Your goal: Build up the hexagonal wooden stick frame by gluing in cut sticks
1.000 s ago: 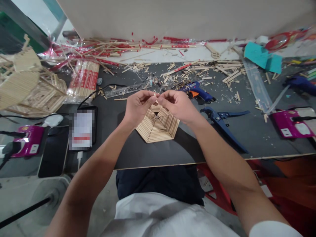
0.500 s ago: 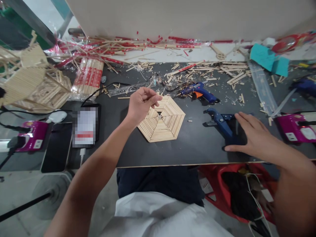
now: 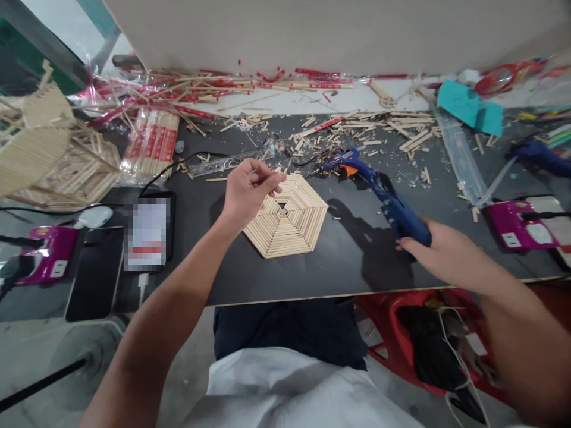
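My left hand (image 3: 250,189) hovers over the upper left part of a hexagonal panel (image 3: 289,230) built from rings of thin wooden sticks, with a small gap at its centre. Thumb and fingertips are pinched together; anything between them is too small to make out. On the right, my right hand (image 3: 448,248) is wrapped around the handles of a blue pipe cutter (image 3: 404,219), raised above the dark table so that it casts a shadow. Its jaw end points up and left, overlapping the handle of a blue glue gun (image 3: 345,160) with an orange trigger.
Stick offcuts (image 3: 366,128) litter the back of the table. Packed sticks (image 3: 149,142) and a stick-built model (image 3: 49,145) stand left, near two phones (image 3: 95,273). A clear ruler (image 3: 214,165) lies behind the panel. Purple power strips (image 3: 520,226) sit at both sides.
My right hand has closed around the blue pipe cutter and lifted it off the table. My left hand stays pinched over the panel. The view has shifted slightly.
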Tool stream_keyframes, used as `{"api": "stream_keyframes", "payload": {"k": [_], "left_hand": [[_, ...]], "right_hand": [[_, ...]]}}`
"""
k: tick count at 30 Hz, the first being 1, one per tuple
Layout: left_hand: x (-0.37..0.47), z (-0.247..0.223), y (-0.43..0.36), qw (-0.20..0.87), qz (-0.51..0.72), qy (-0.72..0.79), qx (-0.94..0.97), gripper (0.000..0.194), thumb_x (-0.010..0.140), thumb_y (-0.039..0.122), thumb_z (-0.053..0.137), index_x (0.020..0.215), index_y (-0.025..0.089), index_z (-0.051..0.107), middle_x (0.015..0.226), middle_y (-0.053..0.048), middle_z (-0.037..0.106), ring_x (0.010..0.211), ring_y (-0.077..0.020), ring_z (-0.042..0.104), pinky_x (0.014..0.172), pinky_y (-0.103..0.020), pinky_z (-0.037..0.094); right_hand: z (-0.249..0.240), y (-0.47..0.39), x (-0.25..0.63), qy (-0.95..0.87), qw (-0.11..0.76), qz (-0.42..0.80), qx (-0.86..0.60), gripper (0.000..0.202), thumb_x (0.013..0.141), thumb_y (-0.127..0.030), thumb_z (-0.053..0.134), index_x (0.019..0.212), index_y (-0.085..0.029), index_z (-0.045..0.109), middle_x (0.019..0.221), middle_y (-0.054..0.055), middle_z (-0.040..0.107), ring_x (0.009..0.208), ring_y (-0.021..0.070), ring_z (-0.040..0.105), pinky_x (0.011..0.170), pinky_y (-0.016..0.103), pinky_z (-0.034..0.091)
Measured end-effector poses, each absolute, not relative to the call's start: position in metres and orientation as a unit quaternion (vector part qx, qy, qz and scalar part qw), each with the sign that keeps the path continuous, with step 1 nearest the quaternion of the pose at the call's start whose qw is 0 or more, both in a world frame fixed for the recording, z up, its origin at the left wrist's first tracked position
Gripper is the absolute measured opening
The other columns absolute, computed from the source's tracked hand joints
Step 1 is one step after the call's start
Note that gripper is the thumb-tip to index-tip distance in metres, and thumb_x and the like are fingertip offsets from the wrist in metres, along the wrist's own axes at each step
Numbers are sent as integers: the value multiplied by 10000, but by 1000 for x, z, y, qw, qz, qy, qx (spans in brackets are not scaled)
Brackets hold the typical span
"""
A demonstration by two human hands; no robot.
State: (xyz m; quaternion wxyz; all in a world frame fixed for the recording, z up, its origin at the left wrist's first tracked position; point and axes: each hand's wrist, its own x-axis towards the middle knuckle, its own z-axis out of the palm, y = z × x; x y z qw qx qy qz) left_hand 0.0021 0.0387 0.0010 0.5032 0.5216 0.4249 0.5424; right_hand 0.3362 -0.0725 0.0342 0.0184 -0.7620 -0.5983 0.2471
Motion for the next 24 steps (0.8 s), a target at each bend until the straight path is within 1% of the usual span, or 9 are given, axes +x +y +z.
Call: {"api": "stream_keyframes", "payload": {"k": [1, 3, 5, 7, 9, 12, 17, 20, 24], "left_hand": [[2, 1, 38, 507, 544, 422, 519, 313, 797, 44, 780, 772, 191, 505, 657, 13, 713, 561, -88, 681, 533, -192, 519], [3, 1, 38, 514, 543, 420, 514, 341, 792, 54, 795, 773, 198, 486, 635, 20, 701, 564, -98, 692, 528, -192, 521], [3, 2, 37, 527, 531, 424, 511, 382, 785, 69, 810, 780, 208, 454, 632, 27, 702, 559, -103, 697, 528, -195, 524], [3, 3, 36, 547, 512, 426, 506, 435, 777, 84, 819, 783, 220, 405, 640, 35, 711, 540, -101, 692, 525, -198, 524], [2, 6, 35, 568, 497, 425, 500, 471, 776, 89, 814, 781, 228, 363, 661, 32, 729, 530, -98, 687, 522, -200, 523], [1, 8, 34, 587, 484, 420, 494, 496, 774, 71, 801, 774, 234, 332, 680, 19, 742, 528, -96, 685, 517, -198, 517], [-1, 10, 33, 598, 476, 406, 501, 506, 769, 56, 816, 771, 236, 343, 532, 77, 632, 512, -105, 679, 506, -189, 501], [-2, 10, 33, 603, 467, 410, 500, 531, 758, 77, 848, 771, 236, 341, 529, 86, 610, 512, -109, 680, 503, -193, 499], [-5, 12, 33, 603, 451, 422, 504, 544, 762, 85, 860, 772, 234, 337, 542, 80, 613, 521, -110, 685, 503, -188, 490]], "right_hand": [[38, -69, 322, -582, 46, 301, -754, 130, 861, -296, 528, 882, -208, 621, 836, 115, 724, 794, 281, 683, 727, 377, 475], [42, -62, 291, -591, 95, 362, -715, 143, 858, -344, 563, 872, -215, 622, 797, 77, 724, 749, 255, 663, 690, 351, 467], [45, -57, 261, -616, 142, 400, -664, 168, 886, -375, 563, 908, -220, 625, 830, 57, 726, 756, 230, 647, 682, 324, 462], [47, -53, 234, -626, 156, 431, -631, 184, 912, -374, 543, 959, -216, 623, 887, 44, 727, 785, 210, 642, 699, 303, 462], [50, -50, 214, -625, 160, 429, -632, 200, 920, -374, 543, 988, -203, 620, 903, 43, 723, 786, 198, 636, 684, 288, 453], [52, -48, 200, -634, 159, 412, -634, 198, 937, -370, 538, 974, -194, 620, 898, 47, 720, 778, 189, 625, 673, 279, 435], [48, -48, 201, -639, 165, 412, -628, 242, 946, -378, 551, 1076, -189, 629, 1003, 68, 737, 876, 212, 655, 754, 293, 457], [44, -49, 201, -646, 164, 404, -626, 241, 951, -380, 547, 1083, -192, 622, 1027, 76, 735, 903, 222, 661, 777, 305, 462], [37, -51, 199, -667, 162, 380, -620, 229, 954, -371, 548, 1083, -192, 608, 1054, 95, 732, 911, 237, 672, 766, 317, 460]]}}
